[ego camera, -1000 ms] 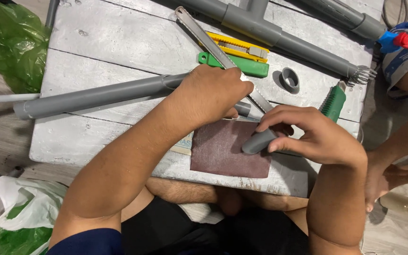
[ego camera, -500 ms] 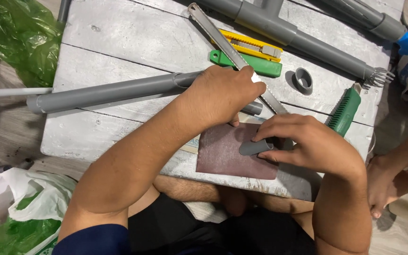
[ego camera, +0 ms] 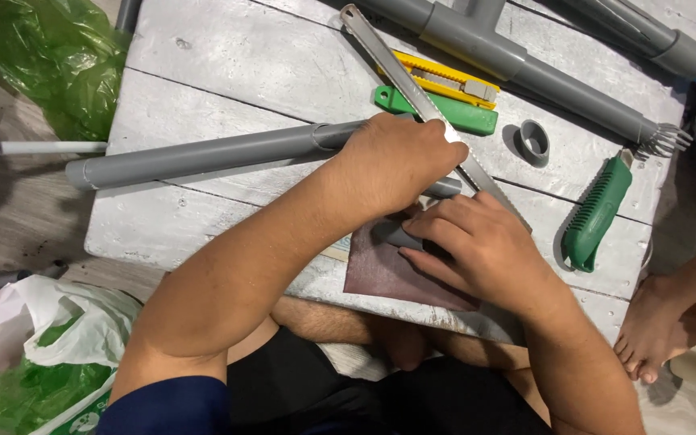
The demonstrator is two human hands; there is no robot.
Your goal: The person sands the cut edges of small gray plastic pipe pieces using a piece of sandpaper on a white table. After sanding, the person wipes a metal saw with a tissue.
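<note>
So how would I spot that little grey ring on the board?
Start at the white board and find the green-handled saw near its right edge. Just left of the handle's top lies the ring. It is the only short, hollow grey piece; the other grey parts are long pipes.

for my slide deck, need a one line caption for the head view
Left hand on sandpaper while right hand presses a small grey piece on it.
</note>
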